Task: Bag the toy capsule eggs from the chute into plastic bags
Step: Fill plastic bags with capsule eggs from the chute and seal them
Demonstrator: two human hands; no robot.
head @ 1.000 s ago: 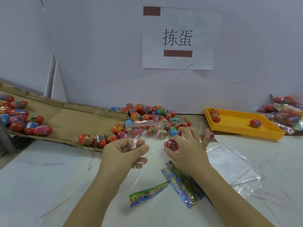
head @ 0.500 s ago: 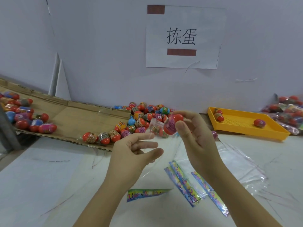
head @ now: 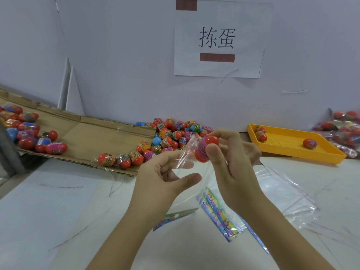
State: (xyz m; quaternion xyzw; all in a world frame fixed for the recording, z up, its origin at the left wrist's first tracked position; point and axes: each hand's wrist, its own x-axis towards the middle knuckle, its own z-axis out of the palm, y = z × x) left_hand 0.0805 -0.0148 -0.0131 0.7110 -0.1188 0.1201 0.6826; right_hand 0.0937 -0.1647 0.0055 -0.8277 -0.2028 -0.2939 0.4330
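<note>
Over a white table (head: 58, 211) by a grey wall, the right hand (head: 233, 172) pinches a red capsule egg (head: 201, 152) between thumb and fingertips. The egg sits at the mouth of a clear plastic bag (head: 188, 151), which the left hand (head: 157, 180) grips with curled fingers. Beyond, more eggs (head: 171, 137) crowd the cardboard chute (head: 93, 137).

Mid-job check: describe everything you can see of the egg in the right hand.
The capsule egg is glossy plastic, red at both ends, with a pink-purple printed band round its middle, and looks closed. The right hand pinches it, thumb in front, fingers behind, raised and tilted with one red end up. Its left side meets the clear bag that the left hand holds; whether it is inside yet is unclear.
</note>
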